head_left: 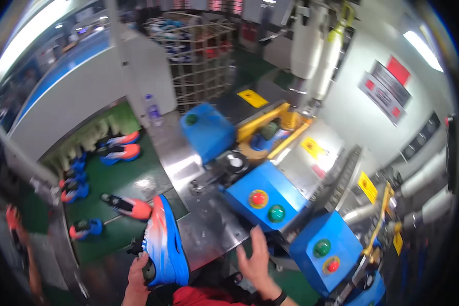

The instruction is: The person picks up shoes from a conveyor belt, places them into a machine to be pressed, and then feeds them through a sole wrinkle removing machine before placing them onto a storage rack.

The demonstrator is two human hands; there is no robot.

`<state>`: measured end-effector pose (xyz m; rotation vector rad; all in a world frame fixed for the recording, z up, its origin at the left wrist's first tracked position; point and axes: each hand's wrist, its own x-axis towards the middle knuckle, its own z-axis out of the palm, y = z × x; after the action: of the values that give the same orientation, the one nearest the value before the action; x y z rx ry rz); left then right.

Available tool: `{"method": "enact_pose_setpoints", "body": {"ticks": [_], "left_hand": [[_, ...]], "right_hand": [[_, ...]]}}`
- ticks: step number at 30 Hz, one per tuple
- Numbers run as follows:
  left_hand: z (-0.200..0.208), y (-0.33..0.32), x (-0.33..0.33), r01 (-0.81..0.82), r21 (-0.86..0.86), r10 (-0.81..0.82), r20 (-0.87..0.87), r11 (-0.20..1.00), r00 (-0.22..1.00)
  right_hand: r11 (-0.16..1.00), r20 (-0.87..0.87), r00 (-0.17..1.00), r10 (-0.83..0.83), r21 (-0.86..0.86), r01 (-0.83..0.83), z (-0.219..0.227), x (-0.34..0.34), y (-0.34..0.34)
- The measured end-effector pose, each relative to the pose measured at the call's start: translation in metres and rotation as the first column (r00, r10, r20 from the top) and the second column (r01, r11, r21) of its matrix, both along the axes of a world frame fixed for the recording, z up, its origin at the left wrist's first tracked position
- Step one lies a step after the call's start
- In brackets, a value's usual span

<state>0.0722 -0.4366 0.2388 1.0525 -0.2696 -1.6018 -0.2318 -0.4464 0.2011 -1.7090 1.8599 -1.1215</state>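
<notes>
A running shoe [164, 247] in blue, white and orange stands tilted on end, toe up, above the metal ledge. My left hand [137, 275] is closed at its dark heel opening, thumb showing. Some of those fingers are hidden behind the shoe. My right hand [256, 262] is raised with nothing in it, thumb and fingers apart. It is closest to the blue control box [250, 191] with a red button [258, 199] and a green button [276, 213]. Just past the held shoe, an orange and black shoe [130, 205] lies on the green conveyor belt [143, 176].
More shoes [120, 153] sit on the belt near a bristled opening [99, 130]. A second blue control box [326, 250] is at right. Another shoe [266, 135] sits in a yellow-framed press station. A plastic bottle [153, 110] stands on the ledge. Another person's arm [31, 260] shows at far left.
</notes>
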Motion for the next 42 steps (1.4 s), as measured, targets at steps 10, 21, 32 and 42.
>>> {"method": "enact_pose_setpoints", "body": {"ticks": [10, 21, 32, 42], "left_hand": [[-0.110, 0.134, 0.177, -0.625, 0.315, 0.331, 0.635, 0.714, 0.698], [-0.187, 0.160, 0.308, -0.685, 0.072, 0.127, 0.963, 0.725, 0.236], [-0.216, 0.194, 0.345, -0.565, 0.182, -0.133, 0.983, 0.805, 0.127], [-0.032, -0.018, 0.175, 0.227, -0.541, 0.025, 0.419, 0.810, 0.908]], "right_hand": [[0.797, 0.314, 0.910, 0.270, 0.457, -0.395, 0.009, 0.084, -0.005], [0.255, -0.102, 0.234, 0.967, 0.386, -0.886, -0.067, 0.532, -0.184], [0.239, 0.421, 0.492, 0.762, 0.523, -0.818, -0.157, 0.580, -0.188], [0.708, 0.575, 0.787, 0.224, 0.459, -0.537, 0.060, 0.241, -0.013]]}}
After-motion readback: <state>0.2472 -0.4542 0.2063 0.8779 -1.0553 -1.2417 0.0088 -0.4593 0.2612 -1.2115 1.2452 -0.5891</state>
